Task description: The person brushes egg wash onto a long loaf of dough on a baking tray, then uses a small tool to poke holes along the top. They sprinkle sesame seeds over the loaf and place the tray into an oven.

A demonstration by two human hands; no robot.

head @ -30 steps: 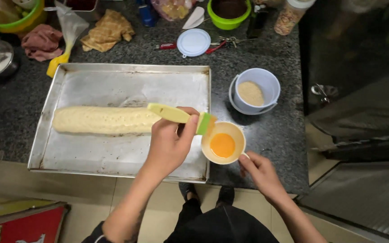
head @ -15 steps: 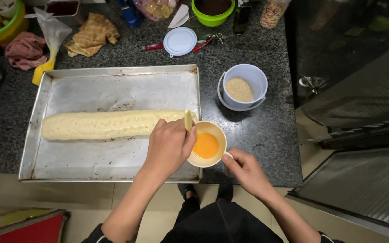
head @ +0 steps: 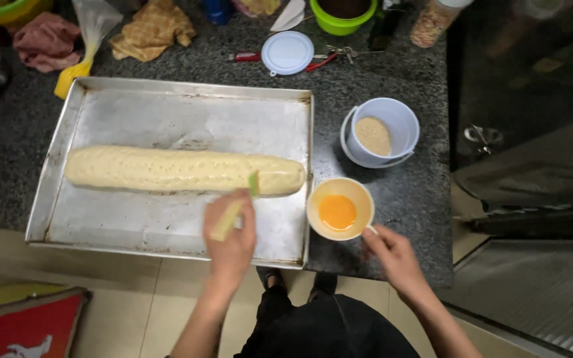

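Dark speckled counter (head: 392, 139), cluttered along the far edge. On it, a big metal tray (head: 167, 113), worn and greased, front edge at the counter's near side. Across the tray's middle, a long pale dough log (head: 167, 169), dotted with small holes, lying left to right, its right end close to the tray's right rim. Right of the tray, a pale blue cup (head: 381, 132) with a tan grainy filling; just in front of it, a small cream bowl (head: 339, 209) of orange beaten egg, touching or nearly touching the tray's rim.

Left hand (head: 230, 232) over the tray's front right part, clenched around a yellow-green brush (head: 237, 205), tip pressed on the log near its right end. Right hand (head: 392, 255) at the counter's near edge, fingertips pinching the bowl's lower right rim.

Along the back: a white lid (head: 287, 52), a green bowl (head: 343, 12), a tan cloth (head: 150, 30), a pink cloth (head: 44, 40), a piping bag (head: 82, 46) with yellow filling.
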